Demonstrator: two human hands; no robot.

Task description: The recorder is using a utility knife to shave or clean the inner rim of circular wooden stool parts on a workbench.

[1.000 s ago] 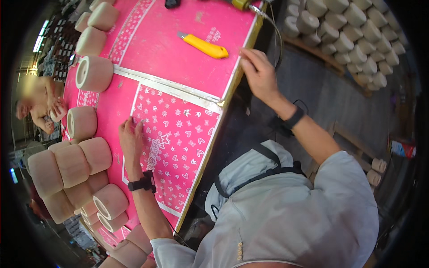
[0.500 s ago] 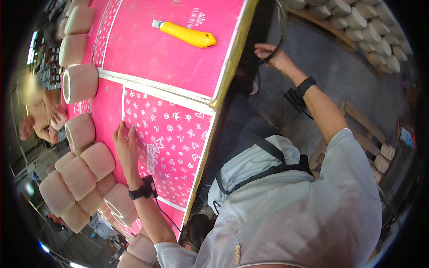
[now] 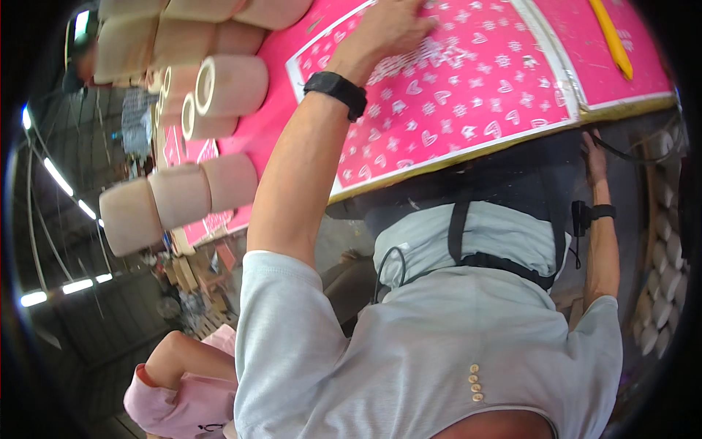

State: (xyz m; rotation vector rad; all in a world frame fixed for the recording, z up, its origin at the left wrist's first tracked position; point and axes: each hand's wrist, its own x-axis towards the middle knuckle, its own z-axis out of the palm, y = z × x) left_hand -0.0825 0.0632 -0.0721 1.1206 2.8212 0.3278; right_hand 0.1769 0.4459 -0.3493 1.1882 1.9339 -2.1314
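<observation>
My left hand (image 3: 391,28) is at the top edge, over a pink sheet (image 3: 504,110) printed with white hearts, wheels and butterflies. Its thumb side points right, some fingers are cut off by the edge, and nothing shows in it. My right hand (image 3: 595,157) hangs below the board's near edge, fingers stretched and apart. A thin black cable (image 3: 629,155) runs beside those fingers; whether they touch it I cannot tell. On the sheet's right panel lies a knife with a yellow handle (image 3: 613,40), its blade end out of view.
Beige hollow ceramic pieces (image 3: 232,84) are stacked at the upper left, with a row of more (image 3: 179,196) below. The board's yellowish edge (image 3: 453,157) runs across before me. A person in pink (image 3: 183,395) is at the lower left. Pale pieces (image 3: 662,285) are piled far right.
The view has swung, so the sheet and knife appear farther up and right. My left hand has moved to the top edge over the print. My right arm now hangs at the far right.
</observation>
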